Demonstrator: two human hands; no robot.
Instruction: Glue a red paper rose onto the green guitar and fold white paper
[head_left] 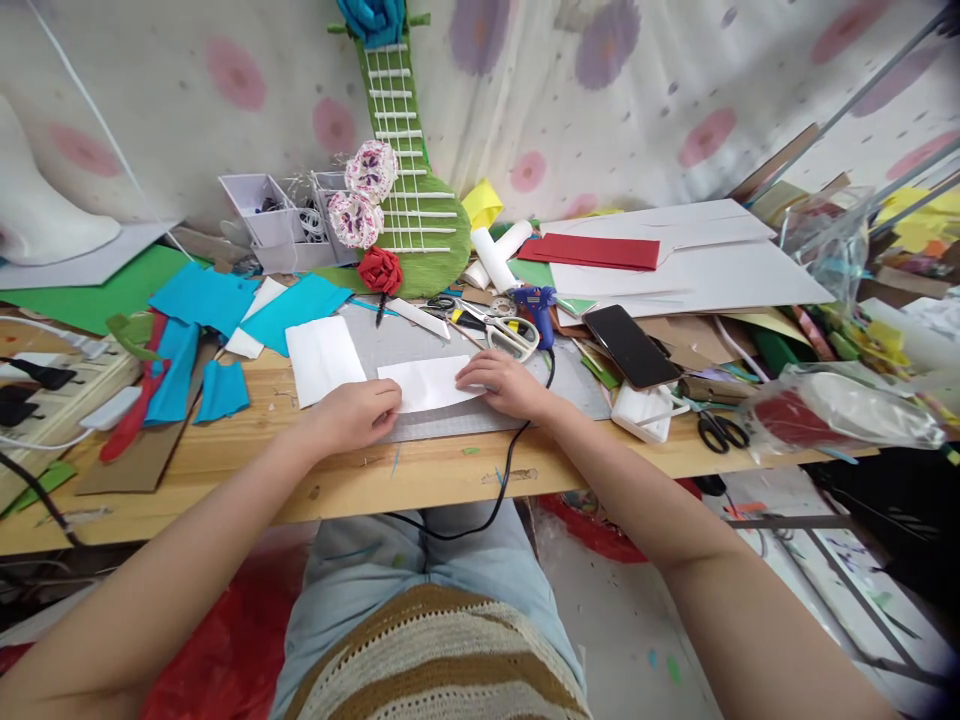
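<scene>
A white paper strip [427, 385] lies low over the grey cutting mat [442, 428], between my two hands. My left hand [360, 412] is closed at its left end, fingers curled and pressed together. At the right end my right hand [511, 384] grips the strip, fingers bent over its top, thumb mostly hidden. Left of the strip, a second white paper piece [324, 358] lies flat, close to my left hand. Just beyond my right hand are large scissors [511, 338] and a blue glue gun [537, 308].
Blue paper pieces [296, 310] lie at left, near a power strip [60, 400]. A green paper guitar [424, 225] stands at the back. A black phone [630, 345], small black scissors [721, 432] and white boards [697, 250] are at right. The glue gun's cable [510, 470] crosses the table edge.
</scene>
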